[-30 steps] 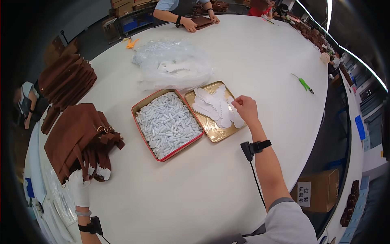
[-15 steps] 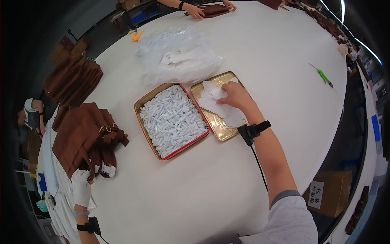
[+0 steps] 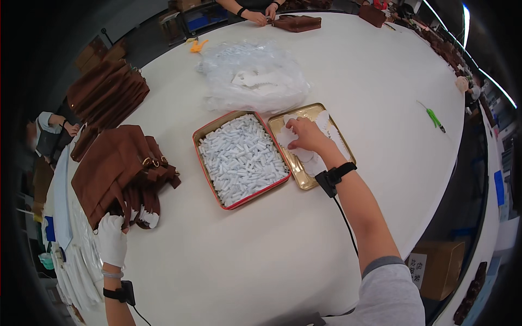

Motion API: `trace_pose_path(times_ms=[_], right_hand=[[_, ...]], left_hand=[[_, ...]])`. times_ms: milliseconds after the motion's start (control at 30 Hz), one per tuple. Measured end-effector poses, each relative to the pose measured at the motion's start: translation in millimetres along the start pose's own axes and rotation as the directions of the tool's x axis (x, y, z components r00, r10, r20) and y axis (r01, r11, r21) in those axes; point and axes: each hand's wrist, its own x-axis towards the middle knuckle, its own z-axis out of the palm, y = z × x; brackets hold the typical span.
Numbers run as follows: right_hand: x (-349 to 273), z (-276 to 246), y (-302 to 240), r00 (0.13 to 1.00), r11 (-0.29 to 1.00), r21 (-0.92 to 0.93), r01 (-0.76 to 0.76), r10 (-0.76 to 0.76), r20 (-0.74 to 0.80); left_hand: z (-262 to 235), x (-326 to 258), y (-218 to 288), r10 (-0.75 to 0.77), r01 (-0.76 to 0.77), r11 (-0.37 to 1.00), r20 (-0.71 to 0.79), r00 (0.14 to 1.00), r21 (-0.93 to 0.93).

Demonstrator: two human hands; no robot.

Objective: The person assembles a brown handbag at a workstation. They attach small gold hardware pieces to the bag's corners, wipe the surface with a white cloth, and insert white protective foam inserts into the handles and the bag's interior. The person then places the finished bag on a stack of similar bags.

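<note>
Reaching into the gold tray (image 3: 283,126) with my right hand (image 3: 305,134), I am pressing my curled fingers onto the white paper pieces (image 3: 321,158) lying there, beside the red tray (image 3: 202,163) of small white tubes. My gloved left hand (image 3: 112,239) is gripping the brown leather bag (image 3: 117,171) at the surface's (image 3: 244,255) left edge.

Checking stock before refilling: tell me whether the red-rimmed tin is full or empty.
Full. The red-rimmed tin is packed nearly edge to edge with small white pieces, no bare bottom showing. The right hand is in the gold tray beside it.
</note>
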Motion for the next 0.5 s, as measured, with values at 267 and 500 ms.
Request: trace_pose_path(times_ms=[267,500], right_hand=[[-11.3,-39.0,-19.3,0.985,0.951,0.307,-0.021,0.071,-0.155],[-61.8,-60.7,-5.8,0.878,0.958,0.275,0.084,0.060,-0.475]], left_hand=[[-11.0,7.5,5.9,-0.019,0.017,0.999,0.062,0.998,0.033],[-29.4,18.9,3.9,0.080,-0.081,0.997,0.049,0.996,0.020]])
